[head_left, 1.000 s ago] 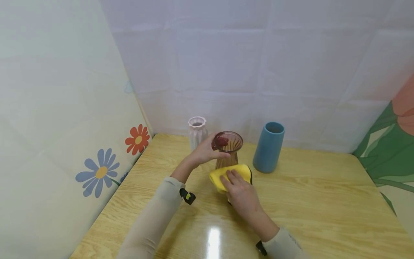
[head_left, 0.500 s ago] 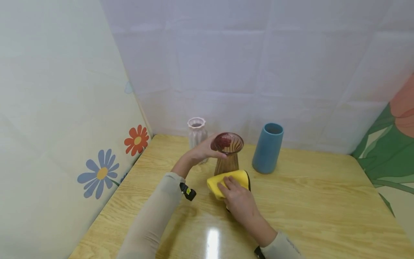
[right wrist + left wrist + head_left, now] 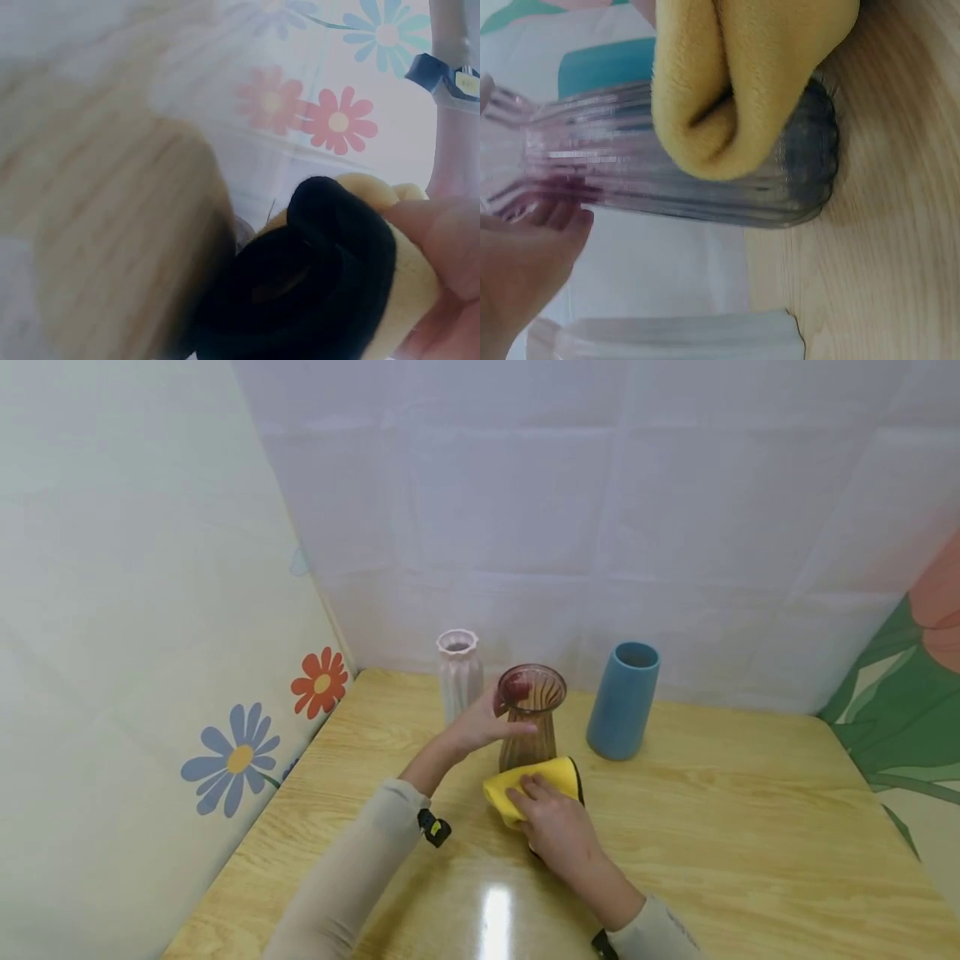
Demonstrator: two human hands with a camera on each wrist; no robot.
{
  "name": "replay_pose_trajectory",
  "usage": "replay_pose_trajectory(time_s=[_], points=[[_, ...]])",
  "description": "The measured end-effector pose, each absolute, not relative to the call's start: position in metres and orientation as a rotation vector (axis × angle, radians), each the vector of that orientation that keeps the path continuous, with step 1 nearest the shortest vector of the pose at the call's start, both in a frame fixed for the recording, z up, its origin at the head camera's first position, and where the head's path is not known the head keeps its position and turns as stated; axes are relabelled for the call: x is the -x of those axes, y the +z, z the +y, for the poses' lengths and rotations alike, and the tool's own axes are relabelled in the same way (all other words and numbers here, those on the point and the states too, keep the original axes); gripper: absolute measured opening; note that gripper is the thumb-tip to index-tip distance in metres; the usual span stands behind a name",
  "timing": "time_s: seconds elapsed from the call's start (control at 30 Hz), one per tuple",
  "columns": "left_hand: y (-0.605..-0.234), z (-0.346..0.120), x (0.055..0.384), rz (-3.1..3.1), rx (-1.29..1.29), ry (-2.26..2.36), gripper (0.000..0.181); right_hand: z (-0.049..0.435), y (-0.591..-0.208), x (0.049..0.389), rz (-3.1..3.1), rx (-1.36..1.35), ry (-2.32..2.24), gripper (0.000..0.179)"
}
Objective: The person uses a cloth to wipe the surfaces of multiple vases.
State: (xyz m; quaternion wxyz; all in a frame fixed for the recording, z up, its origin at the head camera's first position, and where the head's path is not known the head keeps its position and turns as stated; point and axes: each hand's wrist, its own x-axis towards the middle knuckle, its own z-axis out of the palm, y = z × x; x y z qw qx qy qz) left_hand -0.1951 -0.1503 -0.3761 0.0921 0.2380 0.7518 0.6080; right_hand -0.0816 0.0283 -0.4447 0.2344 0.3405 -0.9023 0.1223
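A ribbed, translucent purplish glass vase point(image 3: 529, 745) stands upright on the wooden table. My left hand point(image 3: 480, 727) grips it from the left just under the flared rim, thumb across the front. My right hand point(image 3: 562, 828) holds a folded yellow cloth point(image 3: 558, 771) against the lower front of the vase. Up close in the left wrist view, the plush cloth point(image 3: 757, 82) covers part of the vase's lower body point(image 3: 697, 199). The right wrist view shows the cloth's black edging point(image 3: 352, 247), with the right hand's fingers point(image 3: 450, 247) on the yellow side; the vase is mostly hidden there.
Behind and left of the glass vase stands a white fluted vase point(image 3: 459, 681), close to the left hand. A blue tapered vase point(image 3: 624, 706) is to the right. The wooden tabletop point(image 3: 750, 827) ends at a pale cloth backdrop point(image 3: 495, 510).
The right hand and yellow cloth have slid down the vase toward its base, mostly in the first half second. The left hand keeps its grip near the rim, with only a slight shift.
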Motion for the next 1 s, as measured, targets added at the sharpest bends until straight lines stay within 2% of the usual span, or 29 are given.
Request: replay_pose_trajectory(time_s=[0.27, 0.53, 0.7, 0.83, 1.0], points=[[-0.376, -0.138, 0.190, 2.347, -0.631, 1.856, 0.088, 0.040, -0.435, 0.080, -2.583, -0.944, 0.424, 0.045], [-0.375, -0.132, 0.189, 2.375, -0.541, 1.896, 0.090, 0.063, -0.412, 0.081, -2.401, -0.881, 0.460, 0.047], [-0.374, -0.132, 0.193, 2.333, -0.636, 1.919, 0.081, 0.074, -0.396, 0.086, -2.255, -0.881, 0.364, 0.054], [-0.372, -0.133, 0.200, 2.261, -0.783, 1.912, 0.073, 0.077, -0.387, 0.092, -2.161, -0.863, 0.357, 0.053], [-0.370, -0.138, 0.204, 2.263, -0.788, 1.847, 0.077, 0.071, -0.387, 0.098, -2.157, -0.882, 0.274, 0.048]])
